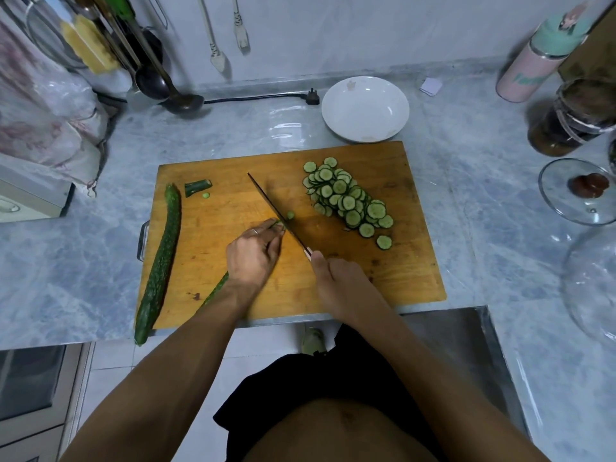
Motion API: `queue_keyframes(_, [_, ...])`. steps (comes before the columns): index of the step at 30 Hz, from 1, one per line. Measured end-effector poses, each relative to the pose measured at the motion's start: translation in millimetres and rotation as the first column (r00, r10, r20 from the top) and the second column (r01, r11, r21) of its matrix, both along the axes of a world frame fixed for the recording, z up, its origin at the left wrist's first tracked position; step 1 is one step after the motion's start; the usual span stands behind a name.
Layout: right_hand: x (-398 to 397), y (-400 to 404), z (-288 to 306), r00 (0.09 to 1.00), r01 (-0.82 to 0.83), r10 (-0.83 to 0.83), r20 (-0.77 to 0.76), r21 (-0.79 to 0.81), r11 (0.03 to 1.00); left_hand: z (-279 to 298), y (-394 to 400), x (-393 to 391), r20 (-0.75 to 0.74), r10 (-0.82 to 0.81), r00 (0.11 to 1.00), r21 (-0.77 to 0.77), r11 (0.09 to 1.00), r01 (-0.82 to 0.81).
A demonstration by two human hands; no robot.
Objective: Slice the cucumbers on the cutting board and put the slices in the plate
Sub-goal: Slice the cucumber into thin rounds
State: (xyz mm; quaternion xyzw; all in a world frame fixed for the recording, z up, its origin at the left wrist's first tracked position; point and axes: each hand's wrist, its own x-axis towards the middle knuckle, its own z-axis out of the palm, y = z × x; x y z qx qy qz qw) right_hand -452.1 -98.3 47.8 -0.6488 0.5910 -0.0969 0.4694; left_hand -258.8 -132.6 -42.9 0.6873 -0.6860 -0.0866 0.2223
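Count: two cucumbers (160,261) (216,290), one cutting board (383,278), one knife (276,215), one plate (365,108), one heap of slices (348,198), uncounted.

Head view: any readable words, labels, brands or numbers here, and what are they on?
Pink bottle: teal lettering on its side, cut off and too blurred to read.
Small white paper by the back wall: no legible text.
White plate, cutting board, knife: no markings visible.
Nothing in this view can be quoted.

far beyond the hands: ladle (181,100), black plug (312,96); off right, pink bottle (526,75), glass lid (580,191).
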Motion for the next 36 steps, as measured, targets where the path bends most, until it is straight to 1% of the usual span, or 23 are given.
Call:
queue_keyframes(8, [5,-2,-5,1.0,0.002,-0.001,-0.017,0.031,1.0,1,0,0,0.008,-0.003,1.0,0.022,1.0,0.003])
queue_keyframes(16, [27,-25,-19,0.999,-0.008,0.008,-0.034,-0.005,1.0,0,-1,0,0.024,-0.016,1.0,0.016,1.0,0.015])
queue_keyframes(21, [35,-31,-27,0.999,0.007,-0.006,-0.052,0.02,1.0,1,-1,-1,0.016,0.0,1.0,0.022,1.0,-0.001])
queue_keyframes(25, [30,-28,-27,0.999,0.004,-0.004,-0.048,0.009,1.0,2,-1,-1,-0.084,0.053,0.995,0.035,0.998,-0.05])
queue_keyframes(27, [23,-25,-25,0.998,-0.011,0.012,-0.054,0.011,1.0,3,-1,-2,-0.106,0.06,0.993,0.047,0.997,-0.055])
queue_keyframes(31, [8,-12,-16,0.999,-0.024,0.023,-0.041,-0.018,1.0,3,-1,-1,-0.1,0.054,0.994,0.062,0.997,-0.048])
queue_keyframes(36, [5,-2,-11,0.999,-0.02,0.02,-0.031,-0.015,1.0,7,1,-3,-0.065,0.05,0.997,0.057,0.997,-0.046])
